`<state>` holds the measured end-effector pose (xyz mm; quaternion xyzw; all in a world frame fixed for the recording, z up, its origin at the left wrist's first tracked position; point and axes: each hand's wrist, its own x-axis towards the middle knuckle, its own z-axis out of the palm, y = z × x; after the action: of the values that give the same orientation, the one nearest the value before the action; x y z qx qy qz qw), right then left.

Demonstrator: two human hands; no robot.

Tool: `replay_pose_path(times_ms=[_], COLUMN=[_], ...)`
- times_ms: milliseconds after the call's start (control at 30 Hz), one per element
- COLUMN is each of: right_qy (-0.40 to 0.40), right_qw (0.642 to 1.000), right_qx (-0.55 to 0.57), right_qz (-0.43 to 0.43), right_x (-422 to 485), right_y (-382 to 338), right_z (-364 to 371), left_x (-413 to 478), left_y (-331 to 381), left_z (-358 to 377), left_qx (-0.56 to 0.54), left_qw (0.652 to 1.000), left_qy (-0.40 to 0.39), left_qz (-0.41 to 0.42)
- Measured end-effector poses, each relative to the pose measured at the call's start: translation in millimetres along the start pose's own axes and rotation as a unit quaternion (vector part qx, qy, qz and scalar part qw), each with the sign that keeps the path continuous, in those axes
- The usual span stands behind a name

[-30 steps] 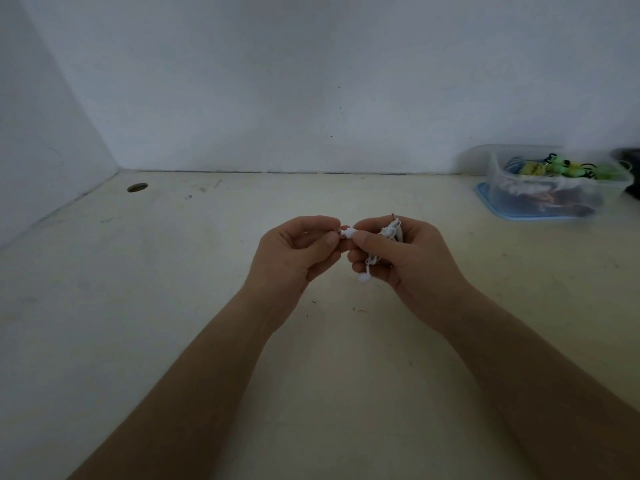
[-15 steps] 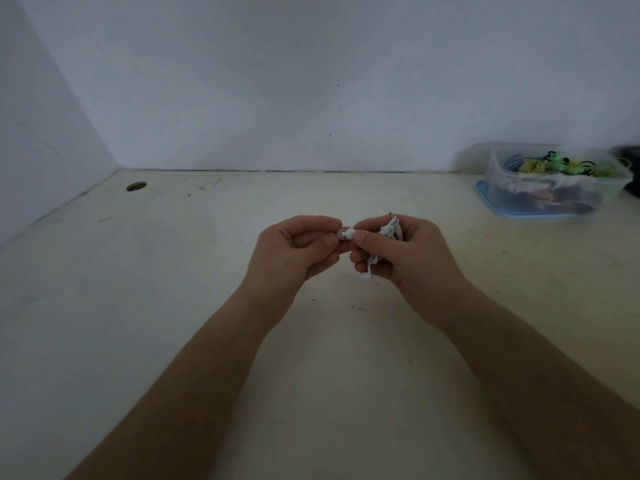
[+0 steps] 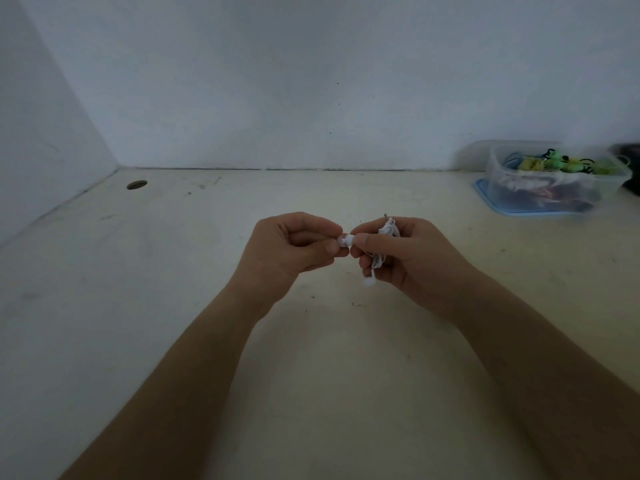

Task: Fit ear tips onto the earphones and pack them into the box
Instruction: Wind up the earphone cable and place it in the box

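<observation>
My left hand (image 3: 291, 249) is curled closed, thumb and forefinger pinching a small white rubbery ear tip (image 3: 343, 241) at the spot where my two hands meet. My right hand (image 3: 408, 258) is closed as well: its thumb and forefinger press on the white earbud (image 3: 350, 240) that touches the tip, while the other fingers are wrapped round the bundled white earphone cable (image 3: 382, 244). A loop of that cable sticks up above my right forefinger, with a thin metal plug end (image 3: 386, 215) poking out at the far side. The second white earbud (image 3: 369, 280) hangs from a short length of cable below my right fingers, free of both hands. Whether the tip is already seated on the bud I cannot tell; the join is too small and partly covered by my fingertips.

Both hands are held above the pale cream tabletop (image 3: 173, 306), which is scuffed and carries a few dark specks just near of my wrists. At the far left, near the corner of the white walls, there is a small dark round hole (image 3: 136, 184) in the tabletop. At the far right, well apart from my hands, stands a clear plastic box (image 3: 554, 178) on a blue lid (image 3: 485, 192), holding a blurred tangle of green, yellow and reddish things.
</observation>
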<state>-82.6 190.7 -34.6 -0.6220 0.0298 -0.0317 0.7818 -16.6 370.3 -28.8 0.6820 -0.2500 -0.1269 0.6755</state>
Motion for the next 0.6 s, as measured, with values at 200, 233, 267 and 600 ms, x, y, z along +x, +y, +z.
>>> replay_pose_path(times_ms=[200,233,267,600], right_qy=[-0.037,-0.041,-0.044,-0.044], right_qw=[0.999,0.999,0.998,0.996], right_qx=[0.006,0.0,-0.006,-0.071], right_qz=[0.032,0.034,0.036,0.018], right_x=[-2.0,-2.2,-2.3,-3.3], right_y=[-5.2,-5.7,-6.2,-6.6], right_z=[-3.6,-4.0,-4.4,-5.6], left_x=[-1.6,-2.1,-2.2,-3.6], left_y=[1.8,1.8,2.0,2.2], left_z=[-0.8,-0.8,-0.6,-1.4], left_qx=[0.018,0.02,0.022,0.03], left_qw=[0.999,0.999,0.999,0.999], left_qy=[-0.015,-0.017,-0.019,-0.025], left_qz=[0.021,0.023,0.023,0.009])
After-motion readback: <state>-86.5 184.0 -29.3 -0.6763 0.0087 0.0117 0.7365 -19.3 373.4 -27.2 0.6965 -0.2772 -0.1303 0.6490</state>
